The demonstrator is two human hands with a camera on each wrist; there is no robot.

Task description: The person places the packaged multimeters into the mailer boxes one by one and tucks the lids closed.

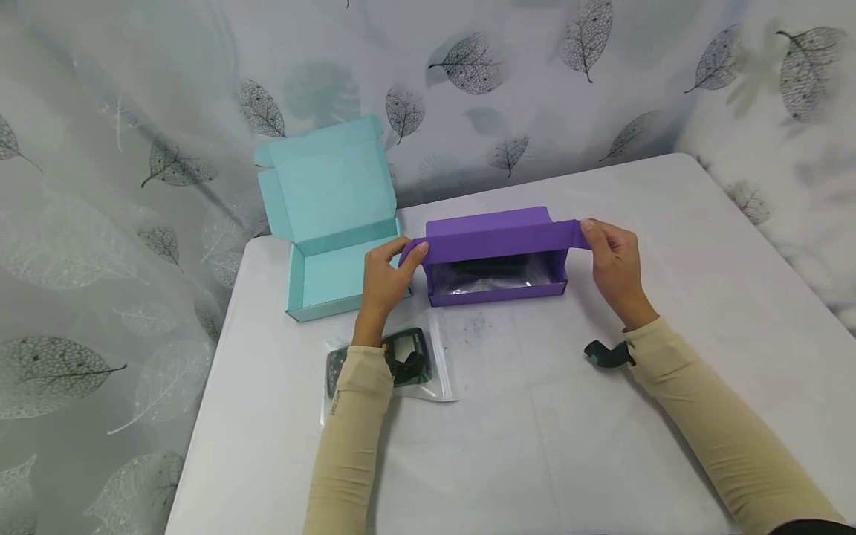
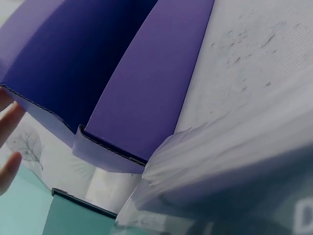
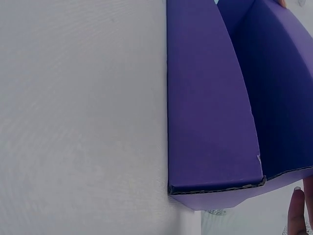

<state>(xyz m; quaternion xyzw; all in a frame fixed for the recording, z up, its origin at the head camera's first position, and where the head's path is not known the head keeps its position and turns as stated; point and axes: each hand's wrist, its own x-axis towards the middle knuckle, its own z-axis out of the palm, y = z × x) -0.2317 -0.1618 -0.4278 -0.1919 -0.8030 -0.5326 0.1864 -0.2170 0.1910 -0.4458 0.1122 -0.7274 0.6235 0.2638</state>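
A purple cardboard box sits on the table with its lid raised and tilted over the opening. Inside lies a clear plastic bag with something dark in it. My left hand holds the lid's left corner between thumb and fingers. At the right corner, my right hand pinches the side flap with thumb on top. Fingertips show at the lid's edge in the left wrist view. In the right wrist view, fingers show beside the box's end.
Left of the purple box stands a teal box, lid up. Under my left forearm lies a clear zip bag holding a dark device. A small dark curved piece sits by my right wrist. A leaf-patterned curtain hangs behind the white table.
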